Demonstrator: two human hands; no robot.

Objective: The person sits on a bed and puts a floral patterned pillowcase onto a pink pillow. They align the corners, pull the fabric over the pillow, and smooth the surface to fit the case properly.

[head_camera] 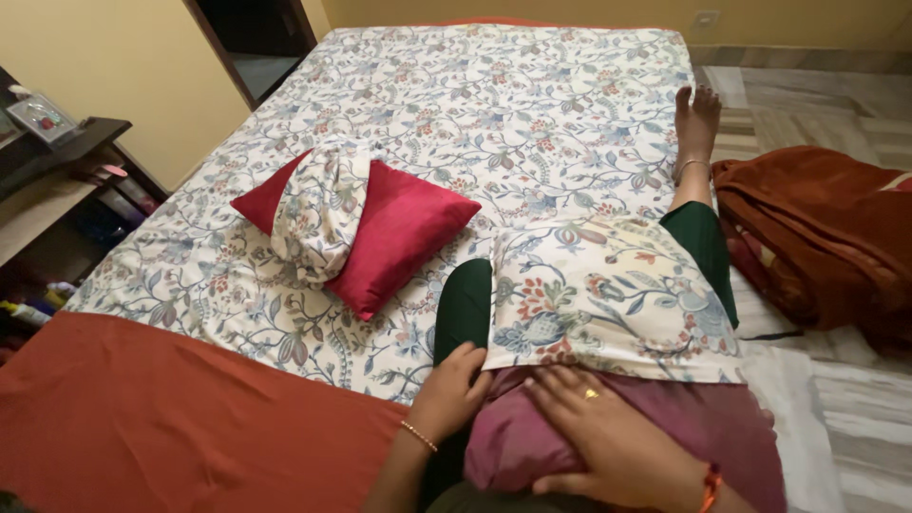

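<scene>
A mauve pillow [665, 427] lies across my lap, partly inside a floral pillowcase [608, 294]. My left hand [451, 389] grips the near left corner of the floral pillowcase where it meets the pillow. My right hand [608, 432], with a ring on one finger, presses flat on the bare mauve end of the pillow. On the bed sits a red cushion [399, 237] with a loose floral cover [318, 204] draped over its left part.
The bed has a floral sheet [494, 104] and an orange-red mattress edge [142, 408] near me. My outstretched leg and bare foot [695, 119] lie along the bed's right side. A rust-brown blanket [817, 237] is heaped on the marble floor. A dark shelf [57, 161] stands at left.
</scene>
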